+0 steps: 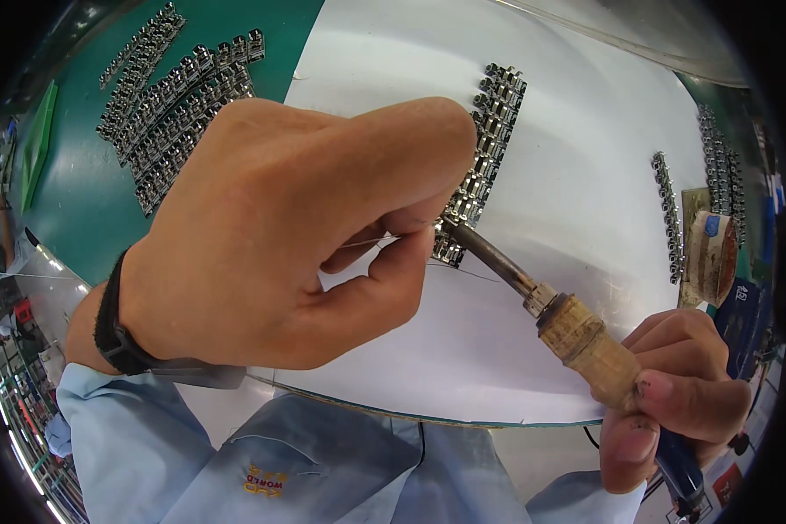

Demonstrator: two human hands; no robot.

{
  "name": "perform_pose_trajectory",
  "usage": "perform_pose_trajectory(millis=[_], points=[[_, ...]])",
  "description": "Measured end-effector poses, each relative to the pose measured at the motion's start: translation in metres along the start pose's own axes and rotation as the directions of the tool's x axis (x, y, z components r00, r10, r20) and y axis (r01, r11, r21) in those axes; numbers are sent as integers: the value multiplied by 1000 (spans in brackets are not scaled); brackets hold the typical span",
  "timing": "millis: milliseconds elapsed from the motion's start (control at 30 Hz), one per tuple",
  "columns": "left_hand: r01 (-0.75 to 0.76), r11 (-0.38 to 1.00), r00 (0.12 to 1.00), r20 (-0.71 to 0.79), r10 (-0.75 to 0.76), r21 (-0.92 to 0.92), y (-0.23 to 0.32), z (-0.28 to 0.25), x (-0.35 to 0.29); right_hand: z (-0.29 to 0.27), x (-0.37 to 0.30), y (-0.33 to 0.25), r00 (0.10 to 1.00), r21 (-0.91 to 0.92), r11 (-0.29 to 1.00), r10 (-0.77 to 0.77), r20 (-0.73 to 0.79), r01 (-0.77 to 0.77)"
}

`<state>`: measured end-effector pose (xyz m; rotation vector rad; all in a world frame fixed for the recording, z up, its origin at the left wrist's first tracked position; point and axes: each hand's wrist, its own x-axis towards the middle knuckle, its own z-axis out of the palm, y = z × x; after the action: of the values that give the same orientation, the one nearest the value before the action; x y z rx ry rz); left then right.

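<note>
My left hand, with a dark band at the wrist, pinches a thin wire, likely solder, between thumb and forefinger. In my right hand is a soldering iron, gripped by its worn tan handle. The iron's tip meets the lower part of a strip of small shiny metal parts, close to my left fingertips. My left hand covers part of this strip, and the exact contact of wire and tip is too small to make out.
White sheet lies under the strip. Several rows of similar metal parts rest on the green mat at far left. Toward the right are another narrow row, more metal parts and a stained block-like holder.
</note>
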<state>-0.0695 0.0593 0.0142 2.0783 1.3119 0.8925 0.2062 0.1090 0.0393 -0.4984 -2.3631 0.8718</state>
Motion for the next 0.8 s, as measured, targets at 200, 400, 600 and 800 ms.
perform_pose_trajectory(millis=[200,400,600,800], points=[[-41,999,999,-8,41,24,-1,-1,0,0,1,-2,1000,-21,1000,18,1,-18],[-60,996,998,-16,61,63,-1,1,-1,-3,3,-1,1000,-18,999,28,9,-28],[-46,997,999,-25,47,61,-2,3,-2,-3,3,0,1000,2,1000,23,12,-23],[-53,996,998,-24,55,78,-3,1,-3,-3,2,3,1000,30,1000,2,16,-3]])
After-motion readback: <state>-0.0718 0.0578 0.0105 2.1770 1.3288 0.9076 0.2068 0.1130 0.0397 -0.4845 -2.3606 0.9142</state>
